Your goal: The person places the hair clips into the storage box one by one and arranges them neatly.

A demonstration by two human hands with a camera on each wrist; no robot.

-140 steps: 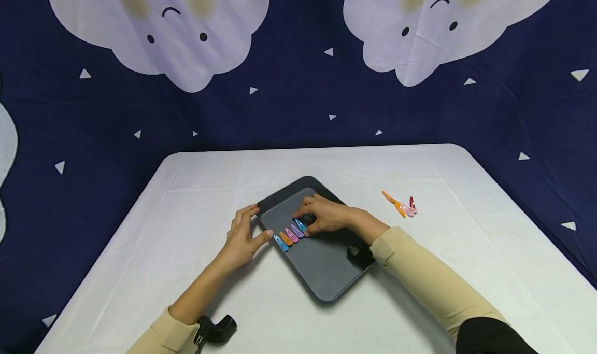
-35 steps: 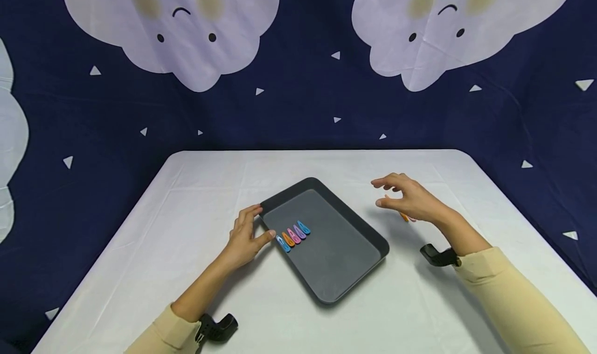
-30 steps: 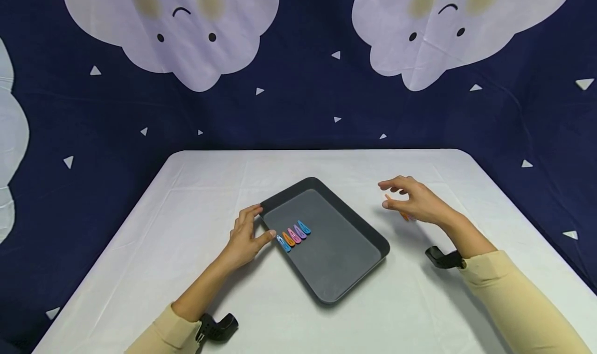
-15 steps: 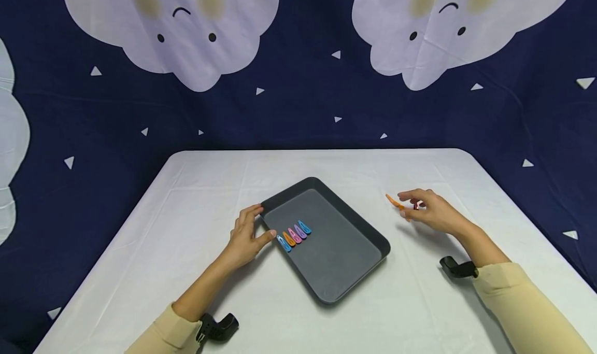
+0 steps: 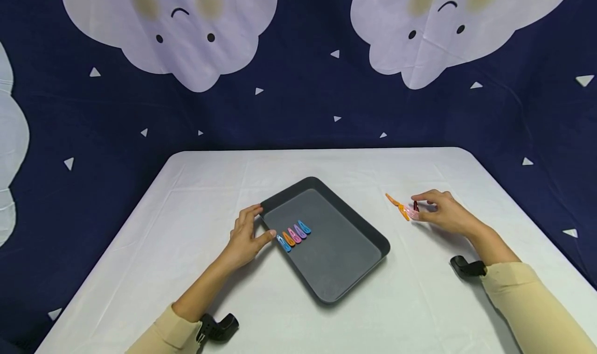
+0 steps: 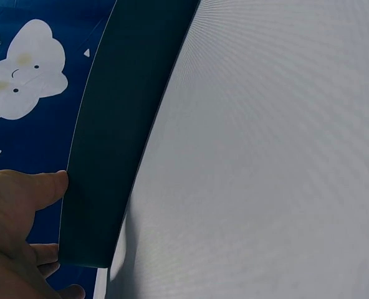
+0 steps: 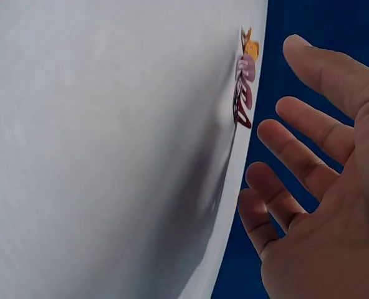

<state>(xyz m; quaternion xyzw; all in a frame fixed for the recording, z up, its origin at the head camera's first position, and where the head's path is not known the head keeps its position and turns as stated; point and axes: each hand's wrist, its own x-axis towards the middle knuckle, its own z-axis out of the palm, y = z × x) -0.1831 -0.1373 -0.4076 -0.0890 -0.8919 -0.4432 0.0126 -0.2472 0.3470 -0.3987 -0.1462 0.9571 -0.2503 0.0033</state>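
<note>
Now that the right hand [image 5: 445,214] has shifted rightward to the dark red clip [image 5: 415,207], selection from the loose clips [image 5: 412,214] appears under way | its thumb and fingers parted, holding nothing | left hand [image 5: 242,242] spread, touching the tray [image 5: 336,255] | five clips [image 5: 294,235] rowed inside it | loose ones on the surface [image 5: 214,178]

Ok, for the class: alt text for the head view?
A person's left hand touches a grey tray holding five clips in a row. Right of the tray, the right hand is at loose clips on a white table.
</note>
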